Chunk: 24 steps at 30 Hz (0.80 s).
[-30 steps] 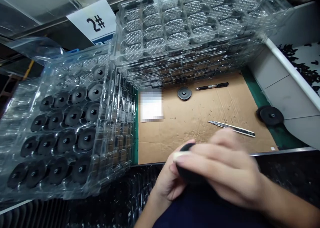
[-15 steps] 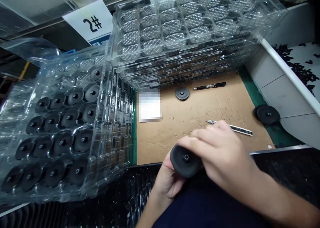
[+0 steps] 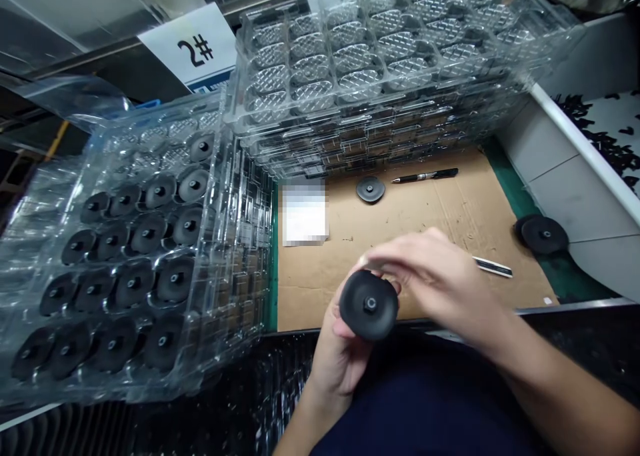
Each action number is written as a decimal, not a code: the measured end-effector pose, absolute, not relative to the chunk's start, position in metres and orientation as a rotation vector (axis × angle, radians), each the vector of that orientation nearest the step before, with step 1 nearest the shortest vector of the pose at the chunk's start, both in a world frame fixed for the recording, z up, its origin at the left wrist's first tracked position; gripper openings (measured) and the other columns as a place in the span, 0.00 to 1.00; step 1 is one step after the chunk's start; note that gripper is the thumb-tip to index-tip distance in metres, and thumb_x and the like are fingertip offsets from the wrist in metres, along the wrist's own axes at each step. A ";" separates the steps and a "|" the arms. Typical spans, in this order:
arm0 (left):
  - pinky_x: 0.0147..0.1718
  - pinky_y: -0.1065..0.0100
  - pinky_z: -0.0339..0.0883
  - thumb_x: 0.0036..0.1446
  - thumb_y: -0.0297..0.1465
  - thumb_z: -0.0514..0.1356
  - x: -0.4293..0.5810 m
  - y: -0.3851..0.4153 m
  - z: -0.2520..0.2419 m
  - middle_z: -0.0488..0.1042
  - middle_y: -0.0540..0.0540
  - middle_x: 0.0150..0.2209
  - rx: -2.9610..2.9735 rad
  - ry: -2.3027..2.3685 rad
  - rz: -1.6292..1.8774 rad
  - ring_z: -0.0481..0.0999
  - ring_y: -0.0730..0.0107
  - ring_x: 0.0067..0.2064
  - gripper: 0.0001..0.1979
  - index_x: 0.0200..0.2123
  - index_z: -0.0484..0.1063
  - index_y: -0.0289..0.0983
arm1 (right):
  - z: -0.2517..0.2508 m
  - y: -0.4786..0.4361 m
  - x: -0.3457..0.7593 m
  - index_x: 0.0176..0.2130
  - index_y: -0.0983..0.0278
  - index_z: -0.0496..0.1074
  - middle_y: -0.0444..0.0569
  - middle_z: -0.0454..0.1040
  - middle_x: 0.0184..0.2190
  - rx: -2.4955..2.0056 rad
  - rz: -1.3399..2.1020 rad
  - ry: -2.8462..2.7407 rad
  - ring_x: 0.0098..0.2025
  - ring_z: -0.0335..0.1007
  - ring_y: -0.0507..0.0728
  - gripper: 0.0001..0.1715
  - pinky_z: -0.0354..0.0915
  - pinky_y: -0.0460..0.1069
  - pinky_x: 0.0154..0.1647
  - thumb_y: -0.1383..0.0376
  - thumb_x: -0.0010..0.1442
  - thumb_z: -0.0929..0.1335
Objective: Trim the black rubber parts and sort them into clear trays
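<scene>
A round black rubbery part (image 3: 369, 305) with a small metal centre faces up over the near edge of the cardboard. My left hand (image 3: 343, 349) grips it from below and the left side. Just above its right side is my right hand (image 3: 440, 283), blurred, with fingers bent toward the part; whether its fingertips touch it or hold anything is hidden. A similar black part (image 3: 371, 189) lies on the cardboard (image 3: 320, 289), left of a black pen (image 3: 425, 175). A white-and-black cutter (image 3: 493, 267) is partly covered by my right hand.
At the left stands a clear tray stack (image 3: 200, 269) with rows of black parts. Another stack of clear trays (image 3: 360, 96) stands behind the cardboard. More black parts (image 3: 545, 235) rest by the right wall (image 3: 590, 169). A white paper (image 3: 305, 216) lies on the cardboard's left side.
My right hand has shifted off the held part's upper right edge, uncovering more of it. The held part has moved slightly up in view. The whole scene has shifted a little to the right.
</scene>
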<state>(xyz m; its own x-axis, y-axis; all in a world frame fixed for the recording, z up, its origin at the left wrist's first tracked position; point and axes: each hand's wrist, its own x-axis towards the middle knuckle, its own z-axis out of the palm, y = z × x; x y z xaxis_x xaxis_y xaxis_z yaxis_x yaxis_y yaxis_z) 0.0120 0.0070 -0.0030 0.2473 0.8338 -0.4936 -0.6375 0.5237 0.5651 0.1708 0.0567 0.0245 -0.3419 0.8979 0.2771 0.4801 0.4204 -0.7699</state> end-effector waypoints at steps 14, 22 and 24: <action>0.54 0.57 0.63 0.42 0.44 0.66 0.008 0.002 -0.006 0.69 0.45 0.55 0.183 0.759 1.070 0.71 0.53 0.53 0.30 0.51 0.70 0.46 | -0.010 0.033 0.181 0.53 0.60 0.67 0.48 0.74 0.44 -1.590 0.877 -1.648 0.35 0.70 0.52 0.19 0.66 0.47 0.33 0.63 0.63 0.62; 0.52 0.63 0.66 0.46 0.35 0.68 0.006 0.004 -0.006 0.73 0.48 0.50 0.275 0.837 1.141 0.72 0.60 0.51 0.25 0.50 0.70 0.45 | 0.039 0.024 0.141 0.48 0.68 0.67 0.50 0.74 0.39 -0.919 0.852 -2.010 0.39 0.67 0.53 0.15 0.64 0.50 0.43 0.73 0.62 0.61; 0.50 0.62 0.68 0.46 0.35 0.68 0.007 0.008 -0.003 0.75 0.48 0.47 0.303 0.903 1.149 0.73 0.58 0.50 0.25 0.49 0.70 0.44 | 0.037 0.033 0.140 0.46 0.67 0.68 0.49 0.74 0.39 -0.943 0.867 -2.016 0.38 0.67 0.53 0.13 0.63 0.50 0.41 0.72 0.62 0.61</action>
